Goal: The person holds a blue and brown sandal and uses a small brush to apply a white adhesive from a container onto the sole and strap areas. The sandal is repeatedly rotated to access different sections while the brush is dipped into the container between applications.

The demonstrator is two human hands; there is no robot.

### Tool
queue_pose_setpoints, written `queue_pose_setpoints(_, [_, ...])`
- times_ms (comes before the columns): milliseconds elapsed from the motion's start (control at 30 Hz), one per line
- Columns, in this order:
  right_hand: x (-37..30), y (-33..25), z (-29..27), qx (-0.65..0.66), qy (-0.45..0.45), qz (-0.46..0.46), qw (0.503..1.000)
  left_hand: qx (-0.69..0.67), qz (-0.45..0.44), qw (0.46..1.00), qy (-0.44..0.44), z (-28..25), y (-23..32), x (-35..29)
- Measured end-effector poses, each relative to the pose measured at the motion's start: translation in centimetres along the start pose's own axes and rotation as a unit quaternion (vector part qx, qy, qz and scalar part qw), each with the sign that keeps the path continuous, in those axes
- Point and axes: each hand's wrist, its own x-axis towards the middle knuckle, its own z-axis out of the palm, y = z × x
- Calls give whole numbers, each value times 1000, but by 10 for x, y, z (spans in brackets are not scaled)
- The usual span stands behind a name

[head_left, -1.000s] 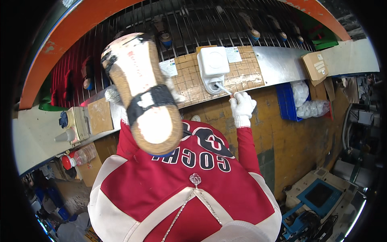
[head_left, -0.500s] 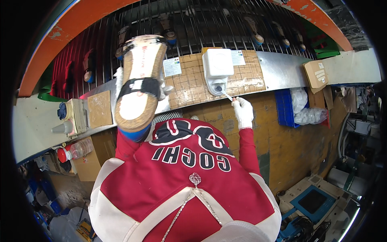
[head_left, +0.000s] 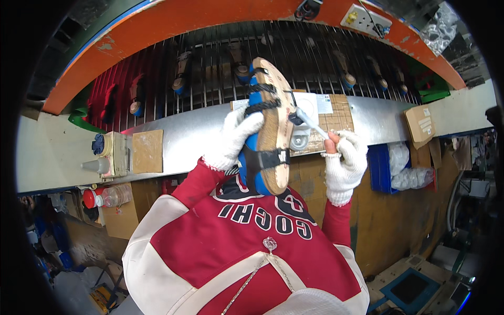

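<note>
My left hand (head_left: 233,139), in a white knit glove, grips a sandal (head_left: 274,126) mounted on a blue last (head_left: 252,140). The sandal is turned on its side, its pale underside facing right, with black straps wrapping over the edge. In my gloved right hand (head_left: 346,163), bare fingertips pinch the white handle of a small brush (head_left: 313,124). Its dark tip is at the sandal's underside, near the middle; whether it touches is hard to tell. Behind and below the brush stands a white plastic container (head_left: 300,140) with a round cup at its front, partly hidden by the sandal.
A metal counter (head_left: 197,136) carries a cardboard sheet (head_left: 340,118). Beyond it, several sandals lie on a rack of metal rods (head_left: 210,79) under an orange beam (head_left: 210,26). A blue bin (head_left: 379,168) with plastic bags and an open carton (head_left: 419,126) stand at right.
The sandal has turned from its underside facing up onto its side and moved right. My right hand has lifted the brush from the container's cup up to the sandal. The view has shifted.
</note>
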Motion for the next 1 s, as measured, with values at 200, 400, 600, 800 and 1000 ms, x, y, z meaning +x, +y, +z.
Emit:
queue_pose_setpoints(200, [14, -15, 12, 19, -8, 0, 1000, 80, 9, 997, -18, 11, 7, -4])
queue_pose_setpoints(400, [28, -16, 18, -5, -26, -18, 999, 145, 0, 989, -12, 12, 11, -10])
queue_pose_setpoints(600, [44, -19, 29, -20, -31, -57, 998, 192, -9, 981, -21, 0, 16, -13])
queue_pose_setpoints(800, [56, -20, 36, -49, -9, -75, 996, 173, -7, 985, -21, -4, 17, -16])
queue_pose_setpoints(1000, [66, -1, 33, 115, -123, -11, 986, 153, -11, 987, -44, -6, 27, -14])
